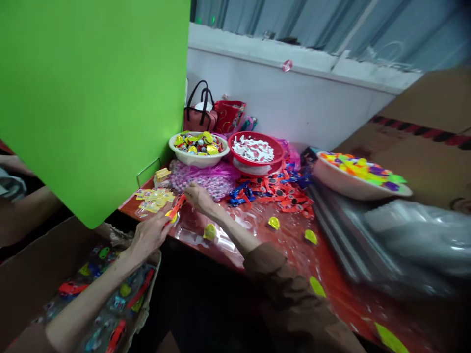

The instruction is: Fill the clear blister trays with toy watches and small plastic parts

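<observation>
My left hand point(151, 232) is closed around the lower end of an orange-red plastic strip point(178, 208) at the front edge of the table. Fingers bent, my right hand point(199, 198) pinches at the strip's upper end. A yellow round piece point(172, 216) shows beside the strip, close to my left fingertips. Just behind the hands lie small yellow printed packets point(156, 198). Clear plastic trays point(224, 240) lie under and right of my right forearm, with a yellow foil-like disc point(209, 232) on them. A pile of similar orange-red and blue strips point(283, 193) is farther right.
A cream bowl point(198, 160), a red bowl point(253, 166) and a pale basin point(353, 184) hold small colourful pieces. A green panel point(91, 98) blocks the left. Below it stands an open carton point(152, 282) of packed toys. Plastic bags point(419, 235) lie right. Another person's arm point(29, 215) shows left.
</observation>
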Available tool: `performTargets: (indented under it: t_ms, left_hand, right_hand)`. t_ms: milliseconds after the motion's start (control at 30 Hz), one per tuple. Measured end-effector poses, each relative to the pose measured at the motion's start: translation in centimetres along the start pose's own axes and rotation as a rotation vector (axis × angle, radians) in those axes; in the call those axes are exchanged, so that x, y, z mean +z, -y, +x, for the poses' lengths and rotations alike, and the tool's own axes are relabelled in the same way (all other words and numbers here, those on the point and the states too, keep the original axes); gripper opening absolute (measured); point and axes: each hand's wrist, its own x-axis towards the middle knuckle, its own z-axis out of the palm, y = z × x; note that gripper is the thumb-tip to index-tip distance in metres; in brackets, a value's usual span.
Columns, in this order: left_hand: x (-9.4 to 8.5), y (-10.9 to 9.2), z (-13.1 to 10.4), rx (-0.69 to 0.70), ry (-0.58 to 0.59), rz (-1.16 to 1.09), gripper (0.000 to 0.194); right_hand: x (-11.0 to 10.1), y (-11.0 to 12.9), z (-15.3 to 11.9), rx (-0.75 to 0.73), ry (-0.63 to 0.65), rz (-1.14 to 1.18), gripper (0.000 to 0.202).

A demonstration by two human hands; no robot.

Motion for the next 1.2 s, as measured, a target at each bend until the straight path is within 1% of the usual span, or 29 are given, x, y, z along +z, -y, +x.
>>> performTargets:
  t_ms: [67,133,200,233,300,400,467,500,567,600,667,733,767,800,833,900,967,1033,1133,1200]
  left_hand:
    - [0.1,0.3,0.0,0.032,-0.01,-0.005,0.03]
    - [0.1,0.4,0.1,0.046,-0.039,-0.012,0.03]
    - [-0.1,0.0,0.3,0.042,-0.083,-0.032,0.029]
    - [-0.3,-0.3,0.5,0.041,-0.107,-0.047,0.028]
    - [-0.7,-1.3,1.2,0.053,-0.148,-0.076,0.028]
    - [-1.3,-3.0,2.3,0.085,-0.182,-0.091,0.026]
    - [-1.4,-4.1,3.0,0.099,-0.205,-0.118,0.024]
    - [-1.5,-4.6,3.2,0.107,-0.222,-0.144,0.022]
    - [-1.4,-5.6,3.6,0.128,-0.254,-0.217,0.021]
    - [-1.4,-6.2,3.8,0.135,-0.266,-0.256,0.02]
    - [-1.4,-7.5,4.1,0.147,-0.282,-0.34,0.019]
    - [-1.4,-9.2,4.5,0.145,-0.288,-0.48,0.018]
    - [-1.3,-10.2,4.7,0.13,-0.277,-0.586,0.018]
    - [-1.1,-11.2,4.8,0.108,-0.249,-0.714,0.021]
    - [-0.8,-12.3,4.7,0.075,-0.209,-0.863,0.026]
    - [0.1,-14.2,4.4,-0.001,-0.093,-1.187,0.039]
    - [1.3,-15.6,3.7,-0.077,0.012,-1.506,0.047]
    - [2.3,-16.1,2.6,-0.158,0.104,-1.717,0.049]
    - [3.0,-15.3,1.0,-0.274,0.171,-1.824,0.05]
    - [2.9,-14.1,0.5,-0.318,0.187,-1.861,0.05]
  right_hand:
    - [-3.2,-3.3,-0.8,0.073,-0.05,-0.052,0.022]
    - [-6.3,-7.4,-2.3,0.156,-0.096,-0.103,0.023]
    - [-8.4,-11.3,-4.2,0.212,-0.085,-0.144,0.024]
    - [-8.9,-12.8,-5.1,0.21,-0.055,-0.15,0.024]
    - [-8.8,-14.8,-6.6,0.158,0.022,-0.134,0.029]
    - [-7.6,-16.0,-7.6,0.051,0.09,-0.07,0.033]
    - [-7.3,-16.5,-7.7,0.016,0.071,-0.029,0.025]
    - [-7.5,-16.8,-7.7,0.012,0.043,-0.011,0.019]
    - [-8.4,-17.4,-7.8,0.038,-0.044,0.016,0.008]
    - [-9.1,-17.7,-7.9,0.063,-0.095,0.015,0.007]
    - [-10.6,-17.6,-8.1,0.132,-0.218,0.074,0.013]
    - [-12.1,-16.5,-8.6,0.193,-0.317,0.275,0.027]
    - [-12.7,-15.5,-8.9,0.216,-0.335,0.416,0.037]
    - [-13.1,-14.3,-9.2,0.237,-0.33,0.561,0.044]
    - [-13.4,-13.0,-9.6,0.258,-0.299,0.689,0.048]
    - [-13.3,-10.3,-10.4,0.308,-0.193,0.855,0.044]
    - [-12.5,-7.9,-10.9,0.347,-0.093,0.927,0.038]
    - [-11.0,-6.2,-11.1,0.362,-0.009,0.914,0.038]
    - [-8.2,-5.2,-10.6,0.373,0.056,0.867,0.034]
    - [-6.2,-5.3,-9.9,0.376,0.036,0.812,0.026]
